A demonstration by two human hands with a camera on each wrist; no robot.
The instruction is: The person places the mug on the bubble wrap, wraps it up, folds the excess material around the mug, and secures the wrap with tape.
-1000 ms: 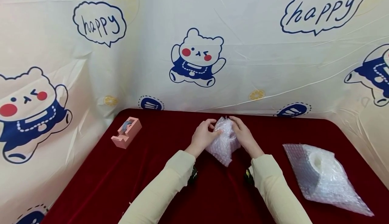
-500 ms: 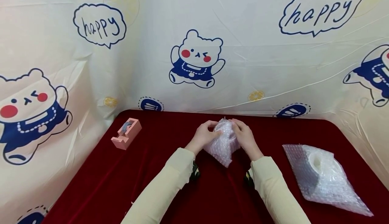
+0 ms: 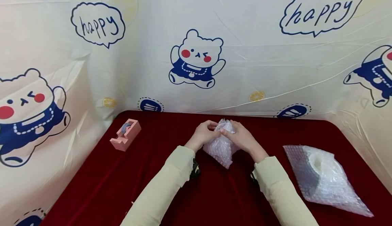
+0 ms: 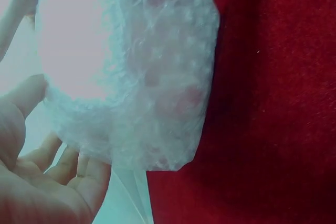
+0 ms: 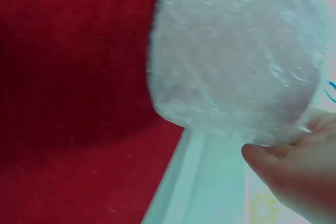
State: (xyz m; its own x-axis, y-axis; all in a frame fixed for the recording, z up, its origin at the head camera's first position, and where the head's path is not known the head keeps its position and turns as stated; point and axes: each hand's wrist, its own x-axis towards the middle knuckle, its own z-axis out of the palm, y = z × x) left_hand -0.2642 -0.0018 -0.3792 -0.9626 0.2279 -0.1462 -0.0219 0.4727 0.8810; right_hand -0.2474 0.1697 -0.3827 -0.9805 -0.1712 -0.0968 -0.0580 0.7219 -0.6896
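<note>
A small bundle of bubble wrap point(image 3: 220, 151) lies near the far middle of the table, its lower end folded to a point. Around its left side my left hand point(image 3: 204, 133) curls, with thumb and fingertips at the upper part. From the right, my right hand point(image 3: 242, 138) grips the top, its thumb laid across the front. In the left wrist view the left thumb and curled fingers meet the wrap's edge. The right wrist view has the right thumb point(image 5: 257, 156) at the wrap's edge, the other fingers partly hidden. What the wrap encloses is hard to make out.
A pink tape dispenser point(image 3: 126, 134) with a bluish roll stands at the far left. On the right lies a larger bubble-wrapped package point(image 3: 332, 185) with a white round thing inside. Dark red cloth point(image 3: 165, 141) covers the table, and a printed white curtain point(image 3: 260, 59) rises behind it.
My right hand has shifted left, bringing its thumb across the top front of the bundle. My left hand keeps its hold with little movement.
</note>
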